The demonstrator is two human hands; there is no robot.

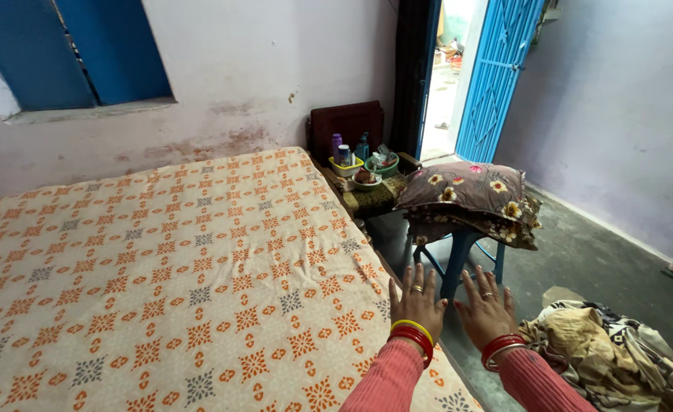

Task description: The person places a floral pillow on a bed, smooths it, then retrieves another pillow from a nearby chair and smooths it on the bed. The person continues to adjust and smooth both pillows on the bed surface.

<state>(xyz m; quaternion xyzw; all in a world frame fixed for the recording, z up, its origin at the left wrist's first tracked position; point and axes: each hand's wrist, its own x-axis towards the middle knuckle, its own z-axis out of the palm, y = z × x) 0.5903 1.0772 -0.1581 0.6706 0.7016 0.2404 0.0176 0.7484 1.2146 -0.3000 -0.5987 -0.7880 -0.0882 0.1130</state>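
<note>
Bedsheet (169, 259) in orange and grey flower print covers the whole bed on the left of the view, stretched from the pink wall under the blue window shutter (85, 49) down to the near edge. Its long axis runs away from the person toward the far left corner, and a few soft wrinkles lie near the right edge, just ahead of the hands.

Moving right, the left hand (417, 301) lies flat with fingers spread, palm down, right at the near right edge of the sheet; its grip is open and holds nothing. It wears a ring, with yellow and red bangles at the wrist above a pink sleeve. So the sheet lies directly under and to the left of this hand, which is clearly the nearer of the two.

Just beside it, the right hand (487, 305) is also spread open, palm down and empty, but it sits past the bed's edge, over the dark floor. The sheet is to its left.

Beyond the hands stands a blue stool (458, 255) carrying floral pillows (470, 194), with a small table (371, 194) of bottles and bowls behind it. Further right, a crumpled cloth (607, 355) lies in a heap on the floor, near the right hand, and a blue door (497, 72) stands open.
</note>
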